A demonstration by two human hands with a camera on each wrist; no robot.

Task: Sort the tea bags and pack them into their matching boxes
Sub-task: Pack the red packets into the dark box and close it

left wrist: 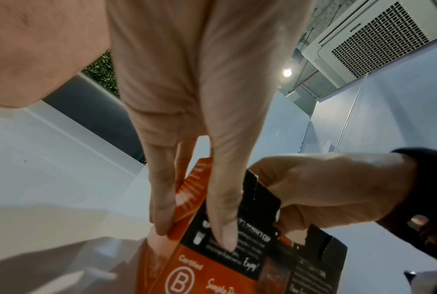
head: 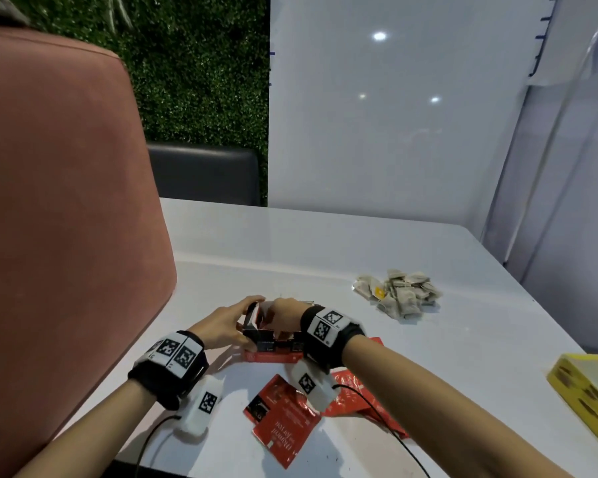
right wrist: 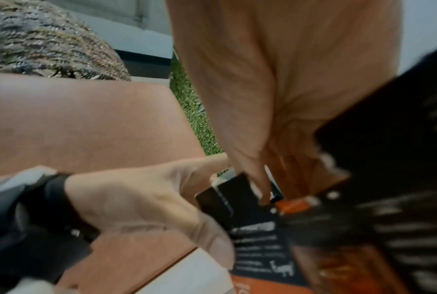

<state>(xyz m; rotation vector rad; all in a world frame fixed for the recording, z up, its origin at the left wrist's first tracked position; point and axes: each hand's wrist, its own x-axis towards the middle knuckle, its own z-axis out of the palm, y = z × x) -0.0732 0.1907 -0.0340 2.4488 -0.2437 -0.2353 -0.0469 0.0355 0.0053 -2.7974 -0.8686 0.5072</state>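
Note:
A red and black tea box (head: 273, 343) stands on the white table (head: 411, 357) in front of me, its top flaps up. My left hand (head: 233, 322) grips the box's left end, one finger on the black panel and the end flap (left wrist: 194, 189) between its fingers (left wrist: 224, 228). My right hand (head: 283, 313) curls over the open top, fingers down behind a black flap (left wrist: 260, 195). What the right fingers touch inside is hidden. Red sachets (head: 283, 419) lie near me. A pile of paper tea bags (head: 399, 293) sits further right.
A yellow box (head: 587, 388) lies at the table's right edge. More red sachets (head: 351, 396) sit under my right wrist. A pink chair back (head: 59, 219) rises close on the left. Wrist cables (head: 387, 429) trail over the table's near edge.

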